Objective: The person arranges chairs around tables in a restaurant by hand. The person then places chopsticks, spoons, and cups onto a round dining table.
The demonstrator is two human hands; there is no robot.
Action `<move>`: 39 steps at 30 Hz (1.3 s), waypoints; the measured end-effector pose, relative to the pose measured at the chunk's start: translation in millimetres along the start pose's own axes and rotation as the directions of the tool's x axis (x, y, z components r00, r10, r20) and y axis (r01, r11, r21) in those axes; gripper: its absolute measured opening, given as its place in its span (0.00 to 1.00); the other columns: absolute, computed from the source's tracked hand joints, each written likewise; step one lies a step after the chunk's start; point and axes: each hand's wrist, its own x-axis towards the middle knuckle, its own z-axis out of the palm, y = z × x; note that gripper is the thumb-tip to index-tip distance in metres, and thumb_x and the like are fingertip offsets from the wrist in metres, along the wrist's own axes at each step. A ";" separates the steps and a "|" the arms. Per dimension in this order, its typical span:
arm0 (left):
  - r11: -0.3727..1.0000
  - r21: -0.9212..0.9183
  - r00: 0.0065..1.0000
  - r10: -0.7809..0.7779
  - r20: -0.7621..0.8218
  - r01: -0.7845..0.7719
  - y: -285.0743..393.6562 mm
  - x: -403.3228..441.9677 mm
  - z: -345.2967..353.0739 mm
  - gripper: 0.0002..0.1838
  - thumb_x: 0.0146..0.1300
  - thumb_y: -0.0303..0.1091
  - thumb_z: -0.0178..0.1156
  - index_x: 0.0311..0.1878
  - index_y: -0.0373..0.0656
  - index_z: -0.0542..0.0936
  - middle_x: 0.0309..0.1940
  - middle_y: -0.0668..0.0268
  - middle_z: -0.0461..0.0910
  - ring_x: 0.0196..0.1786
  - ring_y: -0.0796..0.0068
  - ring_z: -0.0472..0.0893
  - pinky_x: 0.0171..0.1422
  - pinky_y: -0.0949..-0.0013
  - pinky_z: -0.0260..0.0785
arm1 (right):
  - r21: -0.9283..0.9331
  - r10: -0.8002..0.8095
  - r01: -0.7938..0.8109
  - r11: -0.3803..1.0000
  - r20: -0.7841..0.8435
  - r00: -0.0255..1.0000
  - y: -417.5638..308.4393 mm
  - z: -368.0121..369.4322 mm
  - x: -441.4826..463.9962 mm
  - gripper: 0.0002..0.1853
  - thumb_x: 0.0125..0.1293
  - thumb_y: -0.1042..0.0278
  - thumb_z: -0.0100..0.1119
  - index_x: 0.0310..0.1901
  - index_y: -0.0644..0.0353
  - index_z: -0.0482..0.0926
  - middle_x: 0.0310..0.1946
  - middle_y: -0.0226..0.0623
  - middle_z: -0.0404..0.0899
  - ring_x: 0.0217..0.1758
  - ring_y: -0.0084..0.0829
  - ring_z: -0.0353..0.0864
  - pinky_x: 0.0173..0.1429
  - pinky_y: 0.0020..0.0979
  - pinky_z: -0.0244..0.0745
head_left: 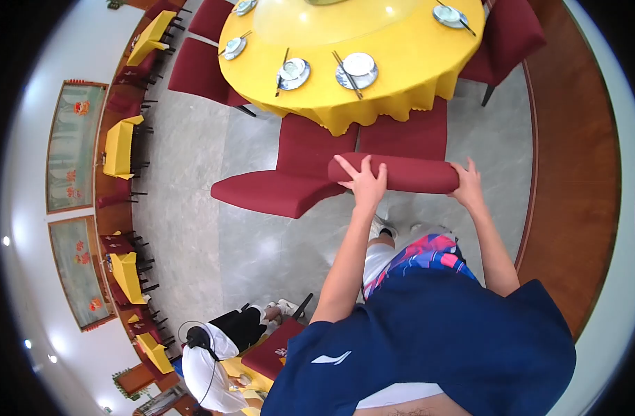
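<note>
A dark red upholstered chair (418, 175) stands in front of me, its seat running partly under the yellow tablecloth (394, 104). My left hand (364, 182) grips the left end of its backrest, fingers somewhat spread over the top. At the right end, my right hand (468, 186) is wrapped around the corner of the same backrest, with part of its fingers hidden behind it. Just left of it, a second red chair (276, 191) is turned at an angle, its seat close beside the first one's.
Plates with bowls and chopsticks, such as this setting (359, 68), lie on the round table. A red chair (501, 41) stands at its right. Brown wall panelling (574, 166) rises on my right. A seated person (210, 367) is at lower left, near another table.
</note>
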 end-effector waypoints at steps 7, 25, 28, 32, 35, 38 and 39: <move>0.875 -0.385 0.900 0.389 0.196 -0.294 -98.1 -11.1 -60.1 0.35 0.64 0.41 0.60 0.72 0.45 0.61 0.76 0.43 0.33 0.77 0.36 0.42 0.77 0.43 0.40 | -0.276 0.167 -0.157 0.948 0.014 0.986 -3.2 7.0 43.6 0.48 0.29 0.75 0.80 0.61 0.48 0.72 0.67 0.54 0.61 0.71 0.54 0.60 0.65 0.49 0.69; 0.663 -0.735 0.973 -0.228 -0.018 0.142 -365.3 -2.7 -149.4 0.64 0.58 0.35 0.70 0.73 0.40 0.22 0.66 0.49 0.63 0.64 0.57 0.70 0.57 0.61 0.75 | 0.008 -0.749 0.779 0.627 0.281 0.600 -337.9 207.2 -63.2 0.44 0.52 0.54 0.69 0.70 0.56 0.60 0.67 0.62 0.59 0.70 0.60 0.59 0.71 0.53 0.59; 0.409 -0.846 0.893 -0.422 0.156 0.342 -390.7 20.1 -183.3 0.56 0.63 0.41 0.65 0.76 0.45 0.30 0.64 0.49 0.65 0.54 0.59 0.78 0.55 0.60 0.75 | -0.039 -0.657 0.704 0.710 0.322 0.681 -367.4 236.6 -44.7 0.46 0.51 0.53 0.69 0.71 0.54 0.58 0.67 0.59 0.61 0.70 0.58 0.61 0.69 0.51 0.62; 0.234 -0.891 0.850 -0.463 0.250 0.389 -402.4 52.8 -215.4 0.42 0.68 0.49 0.58 0.76 0.50 0.45 0.61 0.50 0.68 0.50 0.54 0.80 0.53 0.57 0.76 | 0.060 -0.530 0.567 0.822 0.445 0.722 -370.0 248.0 -21.1 0.48 0.48 0.53 0.71 0.71 0.52 0.59 0.66 0.50 0.65 0.67 0.49 0.67 0.63 0.47 0.71; 0.221 -0.804 0.791 -0.443 0.422 0.552 -408.8 68.1 -235.3 0.40 0.65 0.45 0.63 0.73 0.49 0.51 0.59 0.50 0.70 0.47 0.51 0.81 0.51 0.54 0.77 | -0.031 -0.443 0.505 0.863 0.434 0.785 -374.7 243.7 -26.4 0.48 0.46 0.53 0.71 0.70 0.50 0.61 0.65 0.45 0.67 0.66 0.45 0.69 0.59 0.45 0.74; 0.272 -0.719 0.743 -0.456 0.490 0.640 -432.4 95.7 -255.8 0.40 0.60 0.39 0.69 0.69 0.47 0.55 0.58 0.51 0.70 0.42 0.50 0.82 0.47 0.52 0.80 | -0.030 -0.297 0.342 0.939 0.430 0.853 -384.9 250.0 -31.3 0.46 0.45 0.51 0.72 0.69 0.46 0.64 0.66 0.44 0.66 0.68 0.47 0.67 0.62 0.48 0.72; 0.296 -0.717 0.749 -0.470 0.466 0.631 -435.8 100.8 -262.1 0.41 0.59 0.38 0.70 0.68 0.47 0.55 0.57 0.51 0.70 0.42 0.49 0.83 0.45 0.52 0.81 | -0.053 -0.254 0.290 0.955 0.350 0.902 -385.8 254.0 -34.9 0.46 0.44 0.50 0.73 0.68 0.46 0.66 0.66 0.45 0.65 0.69 0.49 0.65 0.64 0.52 0.69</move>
